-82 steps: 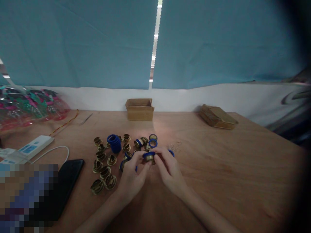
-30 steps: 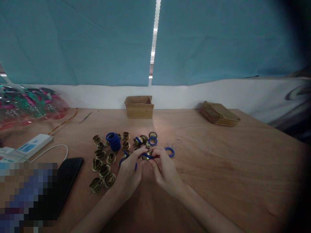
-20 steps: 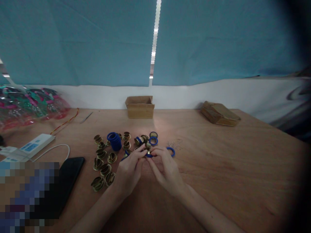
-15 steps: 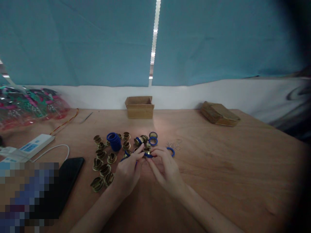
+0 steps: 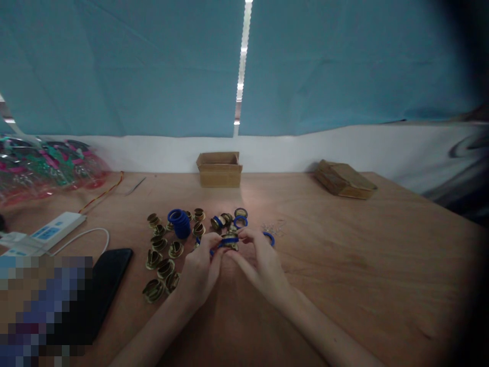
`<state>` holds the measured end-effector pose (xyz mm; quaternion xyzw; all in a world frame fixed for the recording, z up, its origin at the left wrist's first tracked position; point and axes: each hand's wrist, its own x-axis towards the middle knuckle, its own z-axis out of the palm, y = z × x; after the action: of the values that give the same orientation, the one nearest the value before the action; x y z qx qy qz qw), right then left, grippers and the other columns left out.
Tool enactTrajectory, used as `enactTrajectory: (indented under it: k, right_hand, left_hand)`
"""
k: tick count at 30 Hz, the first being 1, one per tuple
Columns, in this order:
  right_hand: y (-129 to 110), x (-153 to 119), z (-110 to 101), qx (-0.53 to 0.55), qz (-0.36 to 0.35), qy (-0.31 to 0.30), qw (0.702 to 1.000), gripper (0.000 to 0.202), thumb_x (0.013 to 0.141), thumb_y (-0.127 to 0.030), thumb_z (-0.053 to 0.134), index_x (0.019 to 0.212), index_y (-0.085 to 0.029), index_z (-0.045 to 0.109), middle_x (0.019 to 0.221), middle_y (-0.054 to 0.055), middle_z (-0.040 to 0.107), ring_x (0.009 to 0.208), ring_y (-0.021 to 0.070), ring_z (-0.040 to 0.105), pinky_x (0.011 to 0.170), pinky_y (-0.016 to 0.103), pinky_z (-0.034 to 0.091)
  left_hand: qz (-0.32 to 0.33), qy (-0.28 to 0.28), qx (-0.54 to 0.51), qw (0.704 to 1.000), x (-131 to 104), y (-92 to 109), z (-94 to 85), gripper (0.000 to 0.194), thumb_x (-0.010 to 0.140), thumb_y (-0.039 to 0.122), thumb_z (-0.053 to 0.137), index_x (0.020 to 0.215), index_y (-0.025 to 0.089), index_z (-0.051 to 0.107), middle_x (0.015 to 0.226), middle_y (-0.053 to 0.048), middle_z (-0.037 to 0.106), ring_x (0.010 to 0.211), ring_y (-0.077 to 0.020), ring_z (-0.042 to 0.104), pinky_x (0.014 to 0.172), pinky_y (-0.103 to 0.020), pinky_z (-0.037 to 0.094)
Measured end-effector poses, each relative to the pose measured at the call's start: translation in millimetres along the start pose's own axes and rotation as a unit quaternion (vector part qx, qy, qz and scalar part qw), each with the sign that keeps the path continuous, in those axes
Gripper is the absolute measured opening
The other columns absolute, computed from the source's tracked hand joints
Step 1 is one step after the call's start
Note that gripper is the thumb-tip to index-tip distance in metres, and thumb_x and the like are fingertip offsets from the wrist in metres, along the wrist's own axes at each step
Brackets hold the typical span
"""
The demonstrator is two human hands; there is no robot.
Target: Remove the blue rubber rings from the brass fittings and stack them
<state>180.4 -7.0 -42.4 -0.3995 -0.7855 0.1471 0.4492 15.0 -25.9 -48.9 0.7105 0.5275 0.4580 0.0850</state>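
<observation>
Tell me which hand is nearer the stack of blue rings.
Left. The left hand is to the right of the stack of blue rings and closer to the camera; the right hand is farther right.

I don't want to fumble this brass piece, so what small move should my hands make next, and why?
Probably turn the brass piece slightly to check its blue ring: your left hand and right hand hold the piece from opposite sides, and the ring's far side is hidden.
</observation>
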Motion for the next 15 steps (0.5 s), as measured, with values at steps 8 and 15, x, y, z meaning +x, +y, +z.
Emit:
enactTrajectory:
  k: [8,15]
  right_hand:
    - [5.6,-1.1,2.9,0.021,0.018,0.0,1.0,0.022,0.085,-0.026,0.061,0.104,-0.021,0.05,0.096,0.005,0.061,0.089,0.0199,0.059,0.079,0.034,0.049]
    - [2.5,0.5,-0.9,0.039,0.004,-0.005,0.999,0.02,0.085,-0.024,0.062,0.1,-0.021,0.05,0.092,0.005,0.059,0.084,0.0191,0.058,0.075,0.032,0.049]
  left_hand:
    - [-0.015,0.006,-0.007,1.0,0.3,2.1,1.4,0.015,0.087,0.016,0.052,0.1,0.021,0.046,0.092,-0.004,0.069,0.081,-0.0176,0.071,0.067,-0.024,0.055]
    - [-0.012,0.019,-0.053,0.998,3.3,8.0,-1.0,0.017,0.084,0.013,0.056,0.096,0.02,0.047,0.084,-0.003,0.07,0.076,-0.0155,0.071,0.065,-0.021,0.055]
